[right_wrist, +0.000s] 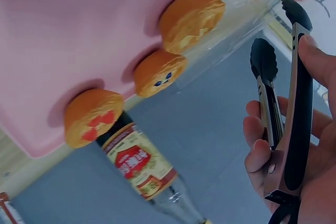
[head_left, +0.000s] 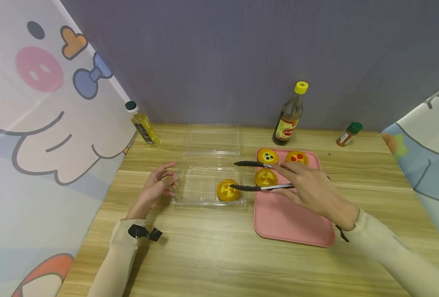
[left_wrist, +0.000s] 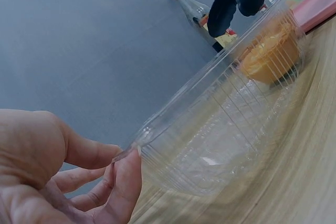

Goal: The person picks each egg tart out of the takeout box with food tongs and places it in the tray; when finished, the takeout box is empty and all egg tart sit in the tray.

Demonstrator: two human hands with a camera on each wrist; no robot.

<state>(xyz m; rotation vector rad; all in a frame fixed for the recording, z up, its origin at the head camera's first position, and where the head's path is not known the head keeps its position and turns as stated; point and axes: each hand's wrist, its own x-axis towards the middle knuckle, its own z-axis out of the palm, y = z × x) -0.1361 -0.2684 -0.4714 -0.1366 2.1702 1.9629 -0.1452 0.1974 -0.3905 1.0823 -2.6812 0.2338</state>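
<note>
My left hand (head_left: 156,187) pinches the left rim of a clear plastic clamshell box (left_wrist: 210,135) between thumb and fingers. The box lies with its lid (head_left: 213,140) folded back. One egg tart (head_left: 228,190) with a yellow segmented top sits in its front right corner. My right hand (head_left: 308,185) grips black-tipped tongs (right_wrist: 294,114); their tips are spread apart above the right side of the box, with nothing between them. On the pink tray (head_left: 289,218) are a similar tart (head_left: 266,177), one with blue dots (head_left: 268,156) and one with red pieces (head_left: 297,158).
A dark sauce bottle (head_left: 287,117) with a yellow cap stands behind the tray. At the back left is an oil bottle (head_left: 145,128); a green-capped spice jar (head_left: 348,135) stands at the back right. A grey wall (head_left: 241,62) closes off the wooden table (head_left: 212,255).
</note>
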